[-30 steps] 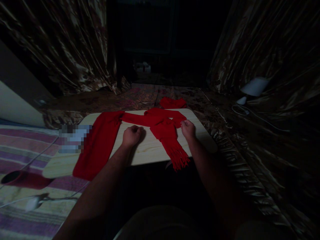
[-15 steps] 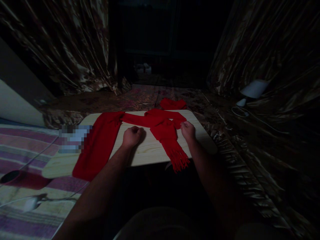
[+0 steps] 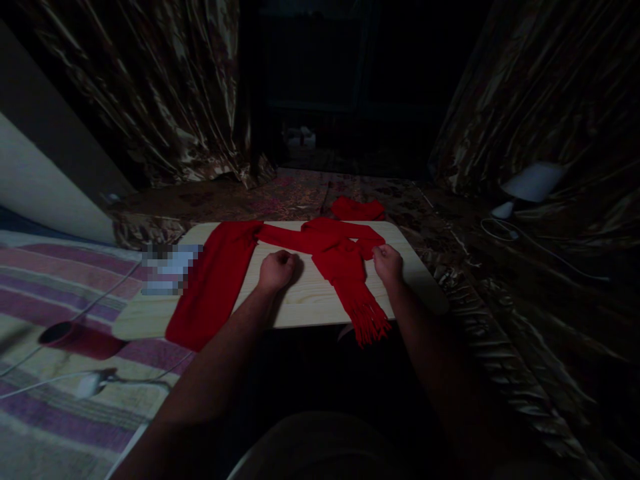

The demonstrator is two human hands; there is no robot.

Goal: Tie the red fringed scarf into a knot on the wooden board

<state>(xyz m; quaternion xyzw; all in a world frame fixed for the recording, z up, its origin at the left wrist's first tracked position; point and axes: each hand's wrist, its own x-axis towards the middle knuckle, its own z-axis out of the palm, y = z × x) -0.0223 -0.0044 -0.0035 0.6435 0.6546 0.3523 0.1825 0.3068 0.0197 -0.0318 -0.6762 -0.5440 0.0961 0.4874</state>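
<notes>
1. Foreground, left: a striped cover carries a white plug with cords and, just beyond, a red open-ended cylinder lying on its side.
2. Table: a pale wood-grained top with rounded corners, standing partly beside the cover.
3. Red scarf: lies on the table. Its fringed end droops over the near edge; a broad panel runs near to far at left, linked by a narrow strip to crossed folds right of centre.
4. Left hand: above bare wood, between panel and folds; grip narrow, fingers curled inward.
5. Right hand: at the right edge of the folds; grip narrow, fingertips at the cloth. Whether cloth is pinched between them cannot be told.
6. Pixelated object: beside the broad panel, its identity obscured.
7. Red cloth: just past the table's far edge; any join to the scarf is unclear.
8. Background: a white-shaded lamp at right; patterned curtains flanking a dark opening.
</notes>
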